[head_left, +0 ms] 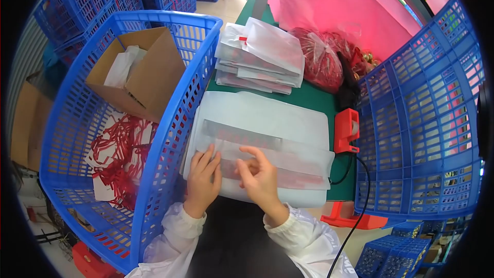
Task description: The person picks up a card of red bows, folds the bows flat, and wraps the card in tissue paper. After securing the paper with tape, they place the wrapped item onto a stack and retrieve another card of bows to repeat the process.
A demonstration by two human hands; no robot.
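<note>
A long translucent white wrapper (pixel 303 157) with reddish contents lies across a stack of white sheets (pixel 247 105) on the green table. My left hand (pixel 204 177) rests on the wrapper's left end, its fingers stretched out flat. Just to the right, my right hand (pixel 257 177) is over the wrapper's near part, with its fingers curled and slightly apart and nothing visible between them. Behind the sheets is a pile of folded white packets (pixel 262 49), the top one with a small red mark.
At the left, a blue basket (pixel 139 201) holds an open cardboard box (pixel 154 74) and red-stringed tags (pixel 121 154). A red tape dispenser (pixel 346 131) stands right of the sheets, near a black cable. Farther back sit bags of red items (pixel 321 59). Another blue basket (pixel 411 123) borders the right.
</note>
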